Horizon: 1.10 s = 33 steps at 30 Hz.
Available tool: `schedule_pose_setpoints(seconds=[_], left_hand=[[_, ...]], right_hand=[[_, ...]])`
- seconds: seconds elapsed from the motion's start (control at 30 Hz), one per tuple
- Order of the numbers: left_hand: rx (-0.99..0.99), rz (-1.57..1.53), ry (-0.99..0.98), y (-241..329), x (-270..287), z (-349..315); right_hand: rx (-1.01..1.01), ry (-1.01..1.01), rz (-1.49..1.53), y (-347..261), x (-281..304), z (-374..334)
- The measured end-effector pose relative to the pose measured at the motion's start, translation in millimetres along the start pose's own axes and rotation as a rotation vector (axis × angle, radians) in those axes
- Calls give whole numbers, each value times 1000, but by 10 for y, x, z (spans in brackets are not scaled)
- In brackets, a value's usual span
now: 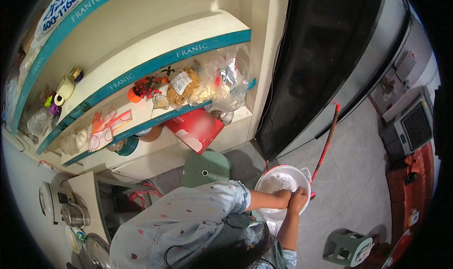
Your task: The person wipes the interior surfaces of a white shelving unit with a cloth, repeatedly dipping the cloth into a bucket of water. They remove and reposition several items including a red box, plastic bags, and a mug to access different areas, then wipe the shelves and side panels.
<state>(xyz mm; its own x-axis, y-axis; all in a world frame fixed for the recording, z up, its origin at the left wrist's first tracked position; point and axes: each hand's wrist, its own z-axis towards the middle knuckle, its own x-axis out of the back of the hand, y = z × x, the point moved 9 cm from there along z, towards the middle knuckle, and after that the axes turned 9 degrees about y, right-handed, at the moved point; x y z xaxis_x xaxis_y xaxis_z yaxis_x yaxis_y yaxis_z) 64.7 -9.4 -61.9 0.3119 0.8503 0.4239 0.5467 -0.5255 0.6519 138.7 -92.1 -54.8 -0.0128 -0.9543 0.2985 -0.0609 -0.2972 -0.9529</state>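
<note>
A white bucket (270,174) with a reddish rim stands on the floor in front of me, with whitish, foamy-looking liquid (278,181) inside. Over its opening my left hand (282,199) is closed, knuckles near the middle of the bucket. Close beside it, my right hand (297,200) is closed too, at the right side of the opening. Whatever the two hands grip between them is hidden by the fingers. My left arm reaches in from the left in a pale patterned sleeve (226,198); the right forearm rises from below.
A red pole (325,148) leans just right of the bucket. Left of it stands a round green stool (203,167), and another green stool (347,249) is at lower right. Shelves hold bagged food (181,87) and a red box (196,129). Pots (73,216) stand far left.
</note>
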Motion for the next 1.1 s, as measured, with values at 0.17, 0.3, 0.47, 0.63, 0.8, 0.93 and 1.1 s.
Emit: schedule_pose_setpoints(seconds=[0.17,0.3,0.47,0.63,0.8,0.93,1.1], left_hand=[[-123,191,345,163,168,57],[-322,-184,421,387,502,-56],[-84,-1270,-58,140,279,-69],[-338,-802,359,10,927,-429],[-483,-328,951,-392,1706,-572],[-484,-276,881,-369,2593,-1506],[-575,-189,923,-332,3398,-2970]], right_hand=[[-103,113,152,336,302,178],[-252,52,356,677,314,216],[-626,-437,858,33,-386,-403],[-645,-591,811,-307,-693,-623],[-571,-694,700,-1407,-1017,-949],[-274,-820,484,-1928,-1308,-928],[241,-878,104,-3271,-1831,-1163]])
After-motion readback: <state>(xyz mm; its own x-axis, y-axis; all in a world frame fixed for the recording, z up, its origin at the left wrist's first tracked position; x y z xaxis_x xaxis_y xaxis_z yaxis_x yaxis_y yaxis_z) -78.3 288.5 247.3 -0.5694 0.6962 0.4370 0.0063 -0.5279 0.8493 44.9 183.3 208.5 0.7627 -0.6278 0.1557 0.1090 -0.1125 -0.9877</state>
